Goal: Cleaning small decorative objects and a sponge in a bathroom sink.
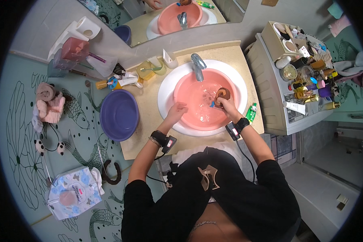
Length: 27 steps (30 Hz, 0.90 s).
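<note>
A pink plastic basin [184, 90] with water in it sits inside the white oval sink [166, 87], under a chrome faucet [198, 65]. My right hand [227, 106] grips a brown, soft-looking fabric item [222, 94] over the right side of the basin. A small blue piece [212, 104] shows beside my fingers; whether it belongs to the brown item I cannot tell. My left hand [177, 112] is at the basin's left rim with nothing in it, its fingers slightly apart.
A purple basin [119, 115] stands left of the sink, near toiletries and cups [157, 66]. A green toothpaste tube [251, 112] lies at the counter's right. Cosmetics crowd the white washing machine [266, 54]. A mirror [181, 18] rises behind the faucet.
</note>
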Available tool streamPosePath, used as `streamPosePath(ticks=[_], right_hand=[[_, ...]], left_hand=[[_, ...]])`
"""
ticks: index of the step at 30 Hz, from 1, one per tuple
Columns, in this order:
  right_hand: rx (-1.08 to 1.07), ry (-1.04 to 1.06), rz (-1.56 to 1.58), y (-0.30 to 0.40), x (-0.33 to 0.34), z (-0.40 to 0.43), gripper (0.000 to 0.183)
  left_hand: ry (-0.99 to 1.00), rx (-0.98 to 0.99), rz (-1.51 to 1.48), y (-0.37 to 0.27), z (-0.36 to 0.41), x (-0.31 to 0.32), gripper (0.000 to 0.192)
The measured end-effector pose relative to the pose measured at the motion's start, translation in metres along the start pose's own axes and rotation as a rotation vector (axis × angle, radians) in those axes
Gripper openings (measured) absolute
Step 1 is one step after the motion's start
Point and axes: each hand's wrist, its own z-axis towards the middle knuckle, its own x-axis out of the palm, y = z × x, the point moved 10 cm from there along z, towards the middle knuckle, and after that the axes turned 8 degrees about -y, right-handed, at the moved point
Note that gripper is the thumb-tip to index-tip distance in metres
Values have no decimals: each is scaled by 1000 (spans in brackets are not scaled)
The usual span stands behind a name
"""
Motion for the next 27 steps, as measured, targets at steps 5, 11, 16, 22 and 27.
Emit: streamPosePath(ticks=[5,11,16,22,27], right_hand=[[38,20,-2,-8,-9,3,25],[74,23,51,-12,-4,-5,26],[23,85,33,-6,1,-10,26],[110,127,97,-11,5,-13,19],[100,102,140,-13,2,-8,14]], left_hand=[[-4,-59,-29,-15,-11,-2,33],[15,-83,-6,-3,-14,-2,34],[50,-113,6,7,-14,3,36],[49,-128,-3,5,-17,3,36],[12,-115,-63,1,-19,3,33]])
